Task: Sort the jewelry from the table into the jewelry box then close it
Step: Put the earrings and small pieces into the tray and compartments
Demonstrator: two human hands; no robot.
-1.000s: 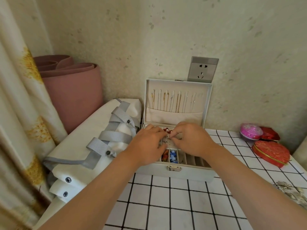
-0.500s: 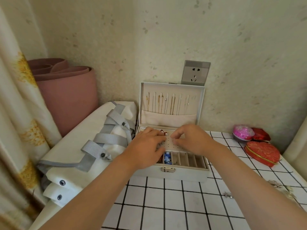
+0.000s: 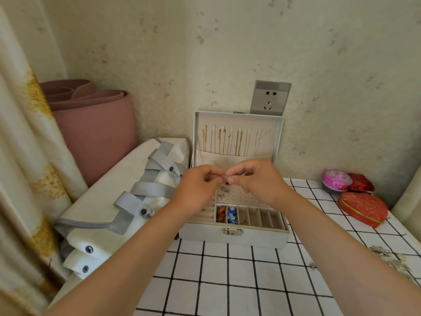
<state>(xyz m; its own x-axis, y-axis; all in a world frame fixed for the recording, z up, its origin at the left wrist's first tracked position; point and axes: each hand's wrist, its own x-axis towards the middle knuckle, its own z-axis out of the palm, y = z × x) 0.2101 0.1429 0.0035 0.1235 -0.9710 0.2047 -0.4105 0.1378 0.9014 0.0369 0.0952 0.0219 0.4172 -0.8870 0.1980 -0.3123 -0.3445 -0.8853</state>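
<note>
The beige jewelry box [image 3: 232,237] stands open on the checked table, its lid [image 3: 238,137] upright with several necklaces hanging inside. My left hand [image 3: 198,190] and my right hand [image 3: 257,181] are raised together above the earring panel [image 3: 241,195], fingertips meeting and pinching a small thin silver piece [image 3: 225,183] between them. A few silver earrings [image 3: 224,190] sit on the panel. Red and blue pieces [image 3: 227,215] lie in the front compartments. A heap of loose silver jewelry [image 3: 387,258] lies on the table at the right.
Red heart-shaped boxes [image 3: 362,208] and a round pink box [image 3: 335,180] sit at the back right. A white bag with grey straps [image 3: 127,197] lies left of the box, with a rolled pink mat [image 3: 91,128] and a curtain [image 3: 22,156] behind. A wall socket [image 3: 270,98] is above the lid.
Both hands have lifted off the earring panel and now meet higher up, pinching the small silver piece. The view has shifted slightly.
</note>
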